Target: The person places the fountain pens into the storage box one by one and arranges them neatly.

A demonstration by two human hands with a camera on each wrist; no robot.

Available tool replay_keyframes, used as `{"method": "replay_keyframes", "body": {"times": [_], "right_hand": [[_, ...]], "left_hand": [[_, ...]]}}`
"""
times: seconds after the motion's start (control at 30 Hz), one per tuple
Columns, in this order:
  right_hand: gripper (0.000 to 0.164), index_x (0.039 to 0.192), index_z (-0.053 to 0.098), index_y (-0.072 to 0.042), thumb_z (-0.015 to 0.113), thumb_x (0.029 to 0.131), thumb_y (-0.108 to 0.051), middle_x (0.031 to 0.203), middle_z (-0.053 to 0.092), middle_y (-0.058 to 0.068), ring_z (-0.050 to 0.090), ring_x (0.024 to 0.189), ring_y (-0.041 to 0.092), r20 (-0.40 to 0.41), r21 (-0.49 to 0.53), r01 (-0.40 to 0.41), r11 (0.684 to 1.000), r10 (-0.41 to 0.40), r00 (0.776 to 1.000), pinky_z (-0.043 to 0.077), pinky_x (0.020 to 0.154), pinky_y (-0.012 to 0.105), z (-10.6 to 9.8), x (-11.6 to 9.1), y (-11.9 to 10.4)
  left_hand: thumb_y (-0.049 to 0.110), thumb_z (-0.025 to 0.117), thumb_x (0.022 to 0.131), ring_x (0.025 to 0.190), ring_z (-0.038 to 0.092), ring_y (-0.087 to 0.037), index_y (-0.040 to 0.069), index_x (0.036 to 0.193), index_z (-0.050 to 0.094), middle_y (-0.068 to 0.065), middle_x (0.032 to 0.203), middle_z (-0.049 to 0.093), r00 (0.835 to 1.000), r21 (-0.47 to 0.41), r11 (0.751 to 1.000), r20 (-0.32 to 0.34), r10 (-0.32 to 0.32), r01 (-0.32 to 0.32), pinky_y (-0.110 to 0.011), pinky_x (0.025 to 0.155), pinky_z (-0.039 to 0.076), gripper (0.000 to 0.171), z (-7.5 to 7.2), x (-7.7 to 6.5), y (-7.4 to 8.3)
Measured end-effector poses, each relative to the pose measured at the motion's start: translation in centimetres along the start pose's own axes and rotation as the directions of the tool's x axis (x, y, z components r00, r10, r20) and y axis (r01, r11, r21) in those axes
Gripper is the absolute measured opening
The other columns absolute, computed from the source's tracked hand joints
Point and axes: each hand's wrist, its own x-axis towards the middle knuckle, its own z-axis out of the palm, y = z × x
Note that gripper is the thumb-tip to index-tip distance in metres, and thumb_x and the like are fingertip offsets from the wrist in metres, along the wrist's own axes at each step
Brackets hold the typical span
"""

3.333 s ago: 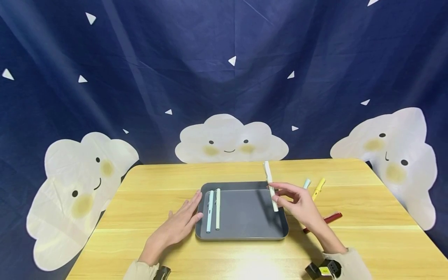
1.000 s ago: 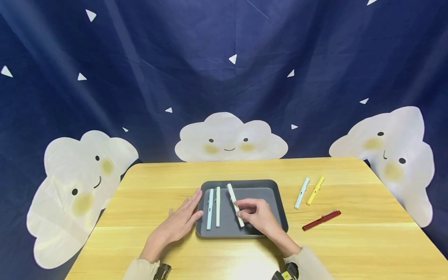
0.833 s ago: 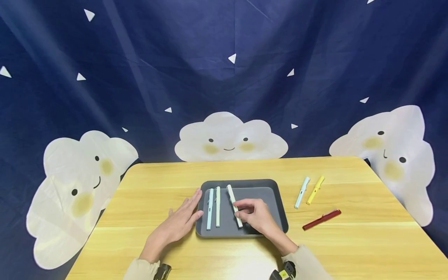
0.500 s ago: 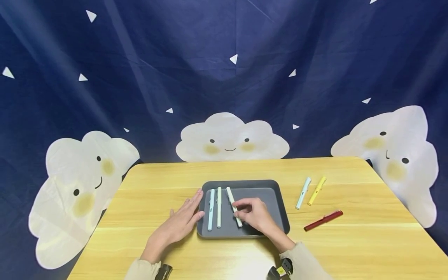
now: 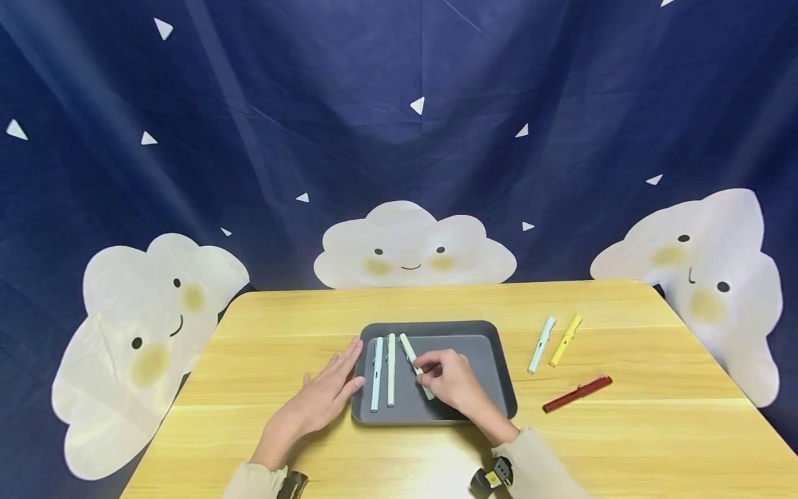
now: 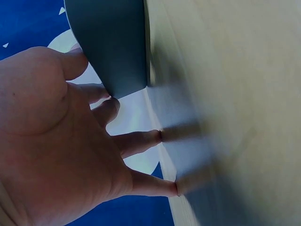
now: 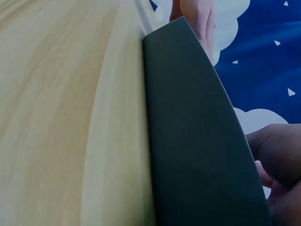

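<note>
Whitish, a pen (image 5: 408, 349) slants between the right hand's (image 5: 451, 381) pinching fingers (image 5: 430, 358), the left hand (image 5: 314, 400) spread against the tray (image 5: 479, 348).

matt grey tray (image 5: 464, 409), smooth wood table (image 5: 293, 312)

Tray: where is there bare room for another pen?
Free: the floor of the tray between the right hand and the right wall. Crowded: the left half, with two pens side by side and a third pen in the fingers.

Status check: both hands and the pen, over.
Left hand against left edge of tray. Right hand pinching slanted pale pen over tray. Nothing seen between it and nearest pen. Yellow pen, red pen, light blue pen on table.
</note>
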Motion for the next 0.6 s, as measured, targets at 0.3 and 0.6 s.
{"method": "replay_keyframes", "body": {"times": [0.3,0.6], "right_hand": [[0.014,0.095,0.08,-0.007,0.079,0.084,0.002,0.078,0.072,-0.004,0.064,0.068,0.01,-0.033,-0.039,0.038,0.999,-0.039,0.999,0.053,0.062,0.023,0.09,0.05,0.13],[0.013,0.095,0.079,-0.002,0.075,0.084,0.004,0.077,0.073,0.001,0.066,0.064,0.011,-0.023,0.045,-0.004,0.999,0.005,1.0,0.055,0.058,0.023,0.13,0.04,0.43]], "left_hand": [[0.044,0.04,0.111,0.151,0.022,-0.044,0.025,0.167,0.012,0.004,0.171,0.009,1.0,-0.004,1.0,-0.002,-0.008,0.008,-0.085,0.105,0.01,0.065,0.1,-0.1,0.01],[0.044,0.04,0.111,0.152,0.022,-0.043,0.024,0.167,0.012,0.005,0.171,0.008,1.0,-0.004,1.0,0.003,-0.011,0.011,-0.085,0.105,0.01,0.065,0.06,-0.03,0.02]]}}
